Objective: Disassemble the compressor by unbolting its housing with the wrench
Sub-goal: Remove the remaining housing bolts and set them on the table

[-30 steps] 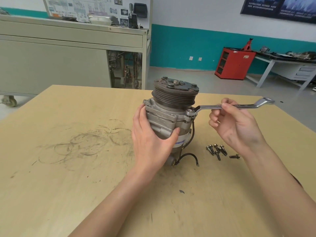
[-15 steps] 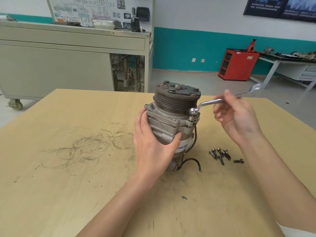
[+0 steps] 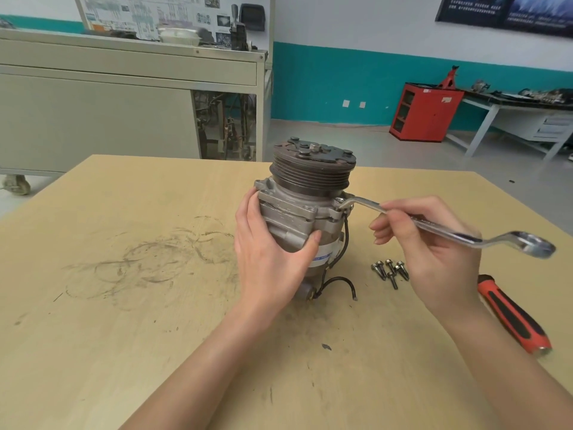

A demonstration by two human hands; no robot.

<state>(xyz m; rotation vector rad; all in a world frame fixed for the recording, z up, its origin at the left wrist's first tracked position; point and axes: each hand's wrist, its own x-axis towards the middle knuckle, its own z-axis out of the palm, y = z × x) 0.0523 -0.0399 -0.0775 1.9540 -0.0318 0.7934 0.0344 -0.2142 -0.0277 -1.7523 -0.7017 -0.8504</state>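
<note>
The compressor (image 3: 305, 209) stands upright at centre frame on the wooden table (image 3: 124, 305), pulley end up, long axis vertical. My left hand (image 3: 273, 259) wraps around its housing from the left. My right hand (image 3: 434, 262) pinches the wrench (image 3: 440, 231). The ring end sits on the housing's right flange and the shaft slants toward the lower right. Loose bolts (image 3: 389, 270) lie right of the compressor, and a red-and-black tool handle (image 3: 511, 315) lies further right.

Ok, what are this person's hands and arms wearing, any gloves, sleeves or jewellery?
Nothing visible. The left hand and right hand are bare: no gloves, rings or watch. The left forearm and right forearm are uncovered to the frame's edge, with no sleeve in view.
</note>
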